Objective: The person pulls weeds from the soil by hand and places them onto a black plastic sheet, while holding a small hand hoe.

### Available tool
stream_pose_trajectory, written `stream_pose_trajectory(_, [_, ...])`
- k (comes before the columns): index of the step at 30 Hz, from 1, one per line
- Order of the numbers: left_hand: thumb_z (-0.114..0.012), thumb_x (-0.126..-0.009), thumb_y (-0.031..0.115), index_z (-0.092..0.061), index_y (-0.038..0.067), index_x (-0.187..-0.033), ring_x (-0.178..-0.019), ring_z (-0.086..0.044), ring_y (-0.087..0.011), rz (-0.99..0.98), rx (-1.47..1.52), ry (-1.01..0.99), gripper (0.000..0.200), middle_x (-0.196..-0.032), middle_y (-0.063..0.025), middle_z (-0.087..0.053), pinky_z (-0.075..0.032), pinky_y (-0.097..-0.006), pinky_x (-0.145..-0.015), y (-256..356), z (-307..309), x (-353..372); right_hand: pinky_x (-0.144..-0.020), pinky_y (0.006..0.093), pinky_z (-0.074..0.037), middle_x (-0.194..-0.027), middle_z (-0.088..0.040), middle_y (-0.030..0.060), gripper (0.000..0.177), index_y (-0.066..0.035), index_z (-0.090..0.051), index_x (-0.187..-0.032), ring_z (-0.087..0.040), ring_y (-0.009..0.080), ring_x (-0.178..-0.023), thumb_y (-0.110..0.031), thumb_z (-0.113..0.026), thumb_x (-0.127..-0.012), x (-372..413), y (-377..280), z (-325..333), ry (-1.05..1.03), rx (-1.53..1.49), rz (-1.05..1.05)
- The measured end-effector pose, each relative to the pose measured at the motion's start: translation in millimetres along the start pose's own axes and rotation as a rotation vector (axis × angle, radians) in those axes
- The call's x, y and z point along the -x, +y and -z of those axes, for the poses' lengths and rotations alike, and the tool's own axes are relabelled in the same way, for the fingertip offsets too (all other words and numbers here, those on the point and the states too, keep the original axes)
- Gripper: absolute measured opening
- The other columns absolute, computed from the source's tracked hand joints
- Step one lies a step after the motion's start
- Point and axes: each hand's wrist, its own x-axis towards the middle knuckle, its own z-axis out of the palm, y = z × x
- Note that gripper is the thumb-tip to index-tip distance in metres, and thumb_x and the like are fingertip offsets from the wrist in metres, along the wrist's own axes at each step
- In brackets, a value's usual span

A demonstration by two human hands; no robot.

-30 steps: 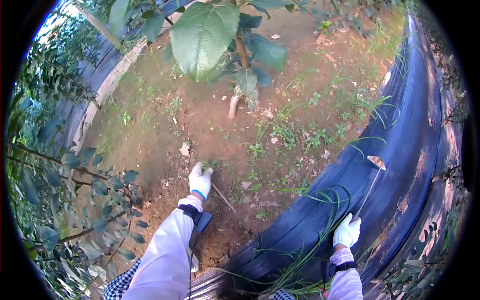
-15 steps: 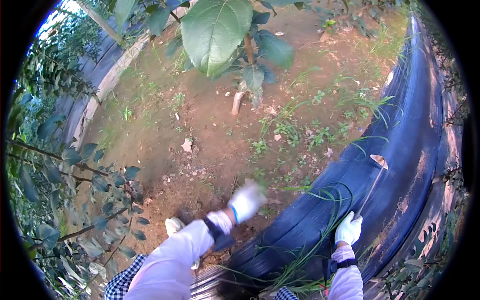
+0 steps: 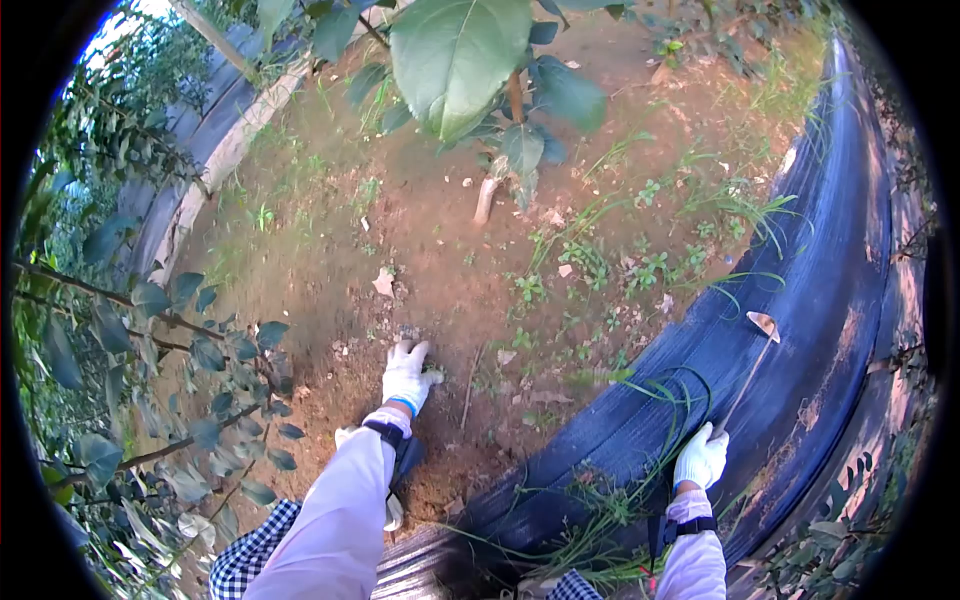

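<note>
My left hand (image 3: 406,378), in a white glove, reaches down to the brown soil (image 3: 330,255). Its fingers are spread against the ground, with a bit of green beside the thumb. My right hand (image 3: 701,458), gloved as well, is closed round the thin handle of a small hand hoe (image 3: 763,324). The hoe's flat blade rests over black plastic sheeting (image 3: 640,400), pointing away from me. Long pulled grass (image 3: 600,520) lies on the sheeting to the left of my right hand.
A young tree's leaves (image 3: 460,60) hang close in front, above a cut stub (image 3: 486,200). Leafy branches (image 3: 170,330) crowd the left side. Small weeds (image 3: 590,270) grow beside the sheeting. A pale edging strip (image 3: 215,165) runs along the far left.
My left hand has swung left and down onto the soil; it was blurred in motion before. My right hand keeps hold of the hoe, almost unmoved.
</note>
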Motion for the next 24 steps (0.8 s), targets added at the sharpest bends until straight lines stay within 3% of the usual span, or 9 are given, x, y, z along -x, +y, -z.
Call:
stream_pose_trajectory(1, [-0.078,-0.069,0.019,-0.063,0.011,-0.110,-0.106,-0.057,-0.0338,0.000,-0.039,-0.086,0.044,-0.110,-0.0117,-0.061,-0.047,-0.0432,-0.093,-9,-9,-5,-0.075,0.0475,-0.051,-0.094,-0.069,0.0217,0.042,-0.003,-0.060,-0.110,-0.067,0.0395,-0.087,-0.040,-0.051,-0.094,0,5,-1,0.003,-0.003,0.015])
stream_pose_trajectory(3, [-0.071,-0.078,0.016,-0.064,0.013,-0.105,-0.091,-0.061,-0.0313,-0.045,-0.115,-0.152,0.028,-0.099,-0.0120,-0.065,-0.049,-0.0405,-0.088,-16,-8,-17,-0.076,0.0473,-0.051,-0.095,-0.069,0.0219,0.042,-0.003,-0.060,-0.111,-0.067,0.0394,-0.087,-0.040,-0.051,-0.094,-1,1,-1,-0.006,-0.032,0.016])
stream_pose_trajectory(6, [-0.066,-0.081,0.010,-0.066,0.007,-0.097,-0.084,-0.065,-0.0293,0.249,0.649,0.346,0.017,-0.091,-0.0145,-0.068,-0.051,-0.0370,-0.081,-30,-12,-22,-0.076,0.0472,-0.051,-0.095,-0.069,0.0216,0.043,-0.002,-0.060,-0.111,-0.067,0.0390,-0.088,-0.041,-0.050,-0.094,0,1,4,-0.047,-0.052,0.002])
stream_pose_trajectory(7, [-0.069,-0.078,0.013,-0.065,0.007,-0.097,-0.087,-0.065,-0.0318,0.289,0.646,0.325,0.020,-0.090,-0.0148,-0.068,-0.051,-0.0384,-0.083,-22,4,-21,-0.076,0.0472,-0.051,-0.095,-0.069,0.0215,0.043,-0.002,-0.060,-0.111,-0.067,0.0390,-0.088,-0.041,-0.050,-0.094,2,5,1,-0.030,-0.043,0.005])
stream_pose_trajectory(9, [-0.071,-0.076,0.018,-0.065,0.008,-0.100,-0.095,-0.063,-0.0340,0.100,0.313,0.124,0.027,-0.095,-0.0154,-0.066,-0.049,-0.0407,-0.086,-32,-7,-24,-0.076,0.0472,-0.051,-0.095,-0.069,0.0212,0.042,-0.003,-0.060,-0.111,-0.067,0.0391,-0.087,-0.040,-0.050,-0.094,0,5,-3,0.012,-0.032,0.023])
stream_pose_trajectory(13, [-0.071,-0.075,0.016,-0.064,0.010,-0.099,-0.097,-0.059,-0.0356,-0.106,0.021,0.156,0.026,-0.097,-0.0144,-0.062,-0.049,-0.0409,-0.085,21,1,-29,-0.076,0.0473,-0.050,-0.096,-0.069,0.0213,0.042,-0.003,-0.060,-0.110,-0.067,0.0396,-0.087,-0.040,-0.049,-0.094,0,3,1,-0.031,-0.043,0.011])
stream_pose_trajectory(16, [-0.067,-0.078,0.013,-0.063,0.009,-0.096,-0.095,-0.060,-0.0362,-0.115,0.024,-0.077,0.019,-0.096,-0.0152,-0.062,-0.049,-0.0413,-0.084,2,-10,-47,-0.077,0.0472,-0.049,-0.098,-0.068,0.0215,0.042,-0.002,-0.060,-0.109,-0.066,0.0401,-0.088,-0.040,-0.049,-0.095,0,4,0,-0.023,-0.038,0.032])
stream_pose_trajectory(19, [-0.064,-0.080,0.011,-0.062,0.009,-0.093,-0.094,-0.060,-0.0361,-0.124,0.338,-0.031,0.013,-0.095,-0.0158,-0.062,-0.049,-0.0414,-0.083,-13,-9,-18,-0.077,0.0471,-0.049,-0.098,-0.068,0.0219,0.043,-0.002,-0.059,-0.109,-0.066,0.0401,-0.089,-0.041,-0.049,-0.095,3,-5,7,-0.046,-0.016,-0.012])
stream_pose_trajectory(24, [-0.070,-0.076,0.017,-0.063,0.011,-0.110,-0.100,-0.058,-0.0387,-0.249,0.040,-0.024,0.035,-0.104,-0.0176,-0.059,-0.047,-0.0413,-0.093,12,-7,16,-0.075,0.0490,-0.051,-0.090,-0.069,0.0219,0.040,-0.002,-0.060,-0.107,-0.067,0.0398,-0.084,-0.039,-0.051,-0.093,3,-2,5,-0.028,-0.023,0.011])
